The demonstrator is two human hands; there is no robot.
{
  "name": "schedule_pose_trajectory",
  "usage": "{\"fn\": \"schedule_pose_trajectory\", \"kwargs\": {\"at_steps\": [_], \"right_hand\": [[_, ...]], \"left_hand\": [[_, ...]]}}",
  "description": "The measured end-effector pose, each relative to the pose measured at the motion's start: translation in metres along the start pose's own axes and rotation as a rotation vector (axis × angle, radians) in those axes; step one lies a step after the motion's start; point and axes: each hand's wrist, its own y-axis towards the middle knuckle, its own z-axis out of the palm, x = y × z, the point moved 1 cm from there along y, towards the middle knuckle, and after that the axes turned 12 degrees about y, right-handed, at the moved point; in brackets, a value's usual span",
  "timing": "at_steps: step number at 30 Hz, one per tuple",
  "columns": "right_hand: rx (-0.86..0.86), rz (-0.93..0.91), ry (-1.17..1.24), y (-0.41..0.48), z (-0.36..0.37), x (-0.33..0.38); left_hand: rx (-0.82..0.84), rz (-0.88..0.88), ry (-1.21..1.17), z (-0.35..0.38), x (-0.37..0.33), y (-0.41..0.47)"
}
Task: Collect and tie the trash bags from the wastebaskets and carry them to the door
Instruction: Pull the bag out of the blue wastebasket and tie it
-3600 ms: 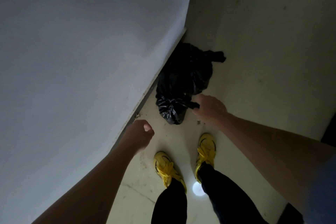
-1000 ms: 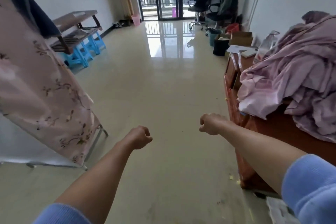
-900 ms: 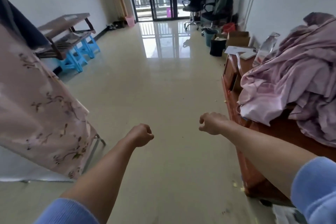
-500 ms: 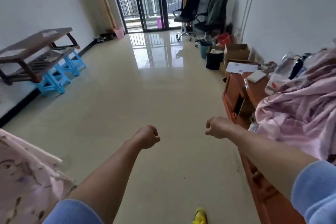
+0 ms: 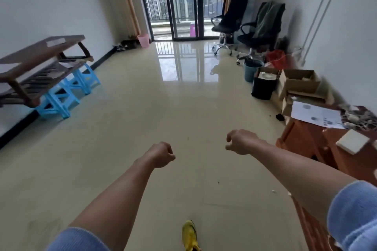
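Note:
Both arms reach forward over a glossy beige floor. My left hand (image 5: pixel 162 154) is closed in a fist with nothing in it. My right hand (image 5: pixel 240 141) is loosely curled, thumb and fingers slightly apart, and it holds nothing. Along the right wall stand a black wastebasket (image 5: pixel 263 87) filled with pale rubbish and a blue wastebasket (image 5: pixel 252 70) lined with a dark bag. A pink wastebasket (image 5: pixel 143 40) sits far off by the balcony door. No tied trash bag is in view.
Wooden shelves (image 5: pixel 38 67) rest on blue stools (image 5: pixel 67 91) at the left wall. Cardboard boxes (image 5: pixel 298 83), two office chairs (image 5: pixel 244 26) and an orange-brown cabinet (image 5: pixel 318 144) with papers line the right side. Glass balcony doors (image 5: pixel 179 2) close the far end. My yellow shoe (image 5: pixel 189 236) shows below.
My right hand let go of the tied black bag by the wall. I turned and walked forward into the room; the floral cloth and pink bedding have slid out of view. Both hands stay empty.

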Motion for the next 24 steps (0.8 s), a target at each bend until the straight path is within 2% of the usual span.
{"fn": "schedule_pose_trajectory", "kwargs": {"at_steps": [5, 10, 15, 24], "right_hand": [[0.013, 0.12, 0.035, 0.138, -0.042, 0.013], [0.029, 0.211, 0.116, 0.242, -0.104, 0.018], [-0.04, 0.263, 0.164, 0.363, -0.167, 0.002], [0.019, 0.322, 0.196, 0.627, -0.261, -0.035]], "left_hand": [[0.074, 0.044, -0.044, -0.068, -0.012, 0.151], [0.084, 0.107, -0.047, -0.152, -0.058, 0.28], [0.071, 0.171, -0.024, -0.201, -0.105, 0.411], [0.134, 0.171, 0.026, -0.284, -0.19, 0.658]]}}
